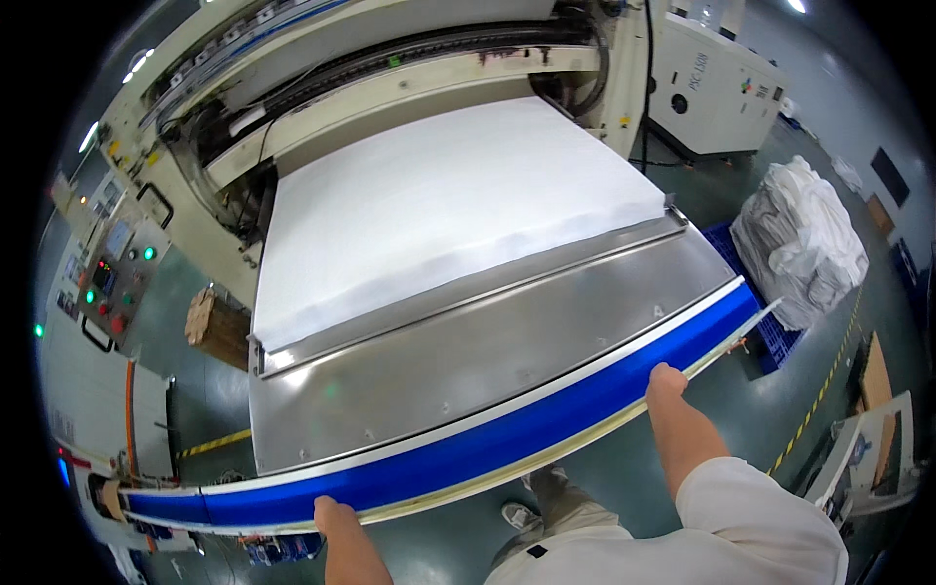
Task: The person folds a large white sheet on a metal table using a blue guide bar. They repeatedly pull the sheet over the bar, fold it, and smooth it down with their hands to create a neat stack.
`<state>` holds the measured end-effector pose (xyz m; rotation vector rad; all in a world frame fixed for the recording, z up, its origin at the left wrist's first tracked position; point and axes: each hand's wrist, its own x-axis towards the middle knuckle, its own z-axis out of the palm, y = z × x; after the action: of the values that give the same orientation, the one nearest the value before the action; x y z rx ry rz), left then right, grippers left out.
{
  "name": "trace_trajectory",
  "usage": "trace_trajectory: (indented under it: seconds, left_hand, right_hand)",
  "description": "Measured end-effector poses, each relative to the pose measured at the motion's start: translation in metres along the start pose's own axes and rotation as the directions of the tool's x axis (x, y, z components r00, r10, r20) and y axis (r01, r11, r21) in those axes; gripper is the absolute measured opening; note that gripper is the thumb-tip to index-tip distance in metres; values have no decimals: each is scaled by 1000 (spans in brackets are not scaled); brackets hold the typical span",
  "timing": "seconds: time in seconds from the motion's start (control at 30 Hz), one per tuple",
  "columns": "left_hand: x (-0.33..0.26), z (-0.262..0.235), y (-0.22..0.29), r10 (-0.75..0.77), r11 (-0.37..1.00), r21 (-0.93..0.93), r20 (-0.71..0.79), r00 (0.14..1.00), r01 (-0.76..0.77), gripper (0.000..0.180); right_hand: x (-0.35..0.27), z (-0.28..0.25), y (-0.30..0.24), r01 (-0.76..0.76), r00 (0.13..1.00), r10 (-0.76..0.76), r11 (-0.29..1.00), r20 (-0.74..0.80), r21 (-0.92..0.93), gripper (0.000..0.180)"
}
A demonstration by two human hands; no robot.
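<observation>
A long blue conveyor belt [487,439] runs across in front of me, with a pale rail [526,462] along its near side. My left hand [336,514] is closed over this rail at the lower left. Farther right, my right hand [666,380] grips the same rail, its fingers curled and partly hidden. Beyond the belt lies a bare steel table [458,366]. A wide stack of white sheet material [448,205] rests on the machine bed behind it, apart from both hands.
A large cream machine frame [409,93] spans the back. On the left stands a control panel [107,278] with lit buttons, near a cardboard box [216,327]. A white plastic-wrapped bundle [801,244] sits on a blue pallet [777,341] at right. A cream cabinet [712,88] stands behind.
</observation>
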<state>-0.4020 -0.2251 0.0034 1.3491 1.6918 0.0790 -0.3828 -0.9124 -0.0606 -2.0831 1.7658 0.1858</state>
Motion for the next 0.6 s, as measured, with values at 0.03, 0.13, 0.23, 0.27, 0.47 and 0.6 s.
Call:
trace_trajectory:
  seconds: [0.03, 0.13, 0.23, 0.27, 0.47, 0.6]
  left_hand:
    - [1, -20, 4, -22, 998, -56, -87, 996, 17, 45]
    - [-35, 12, 5, -42, 981, -189, -28, 999, 36, 46]
    - [8, -19, 3, -65, 981, -190, -126, 990, 40, 47]
    - [3, -10, 3, -81, 987, -148, -134, 988, 61, 46]
    - [-31, -7, 7, 233, 779, 556, 173, 957, -290, 41]
    - [36, -28, 2, 185, 867, 462, 45, 982, -185, 41]
  right_hand:
    - [-36, 0, -12, 377, 919, -254, 794, 303, -476, 39]
    - [32, 14, 21, -193, 977, 213, 846, 16, 497, 48]
    - [-47, 19, -19, -297, 923, 385, 692, 10, 658, 50]
    - [-40, 9, -13, -287, 924, 381, 686, 7, 669, 49]
    - [-4, 7, 8, -290, 924, 380, 642, 34, 710, 48]
    - [-24, 26, -10, -299, 936, 343, 652, 81, 697, 47]
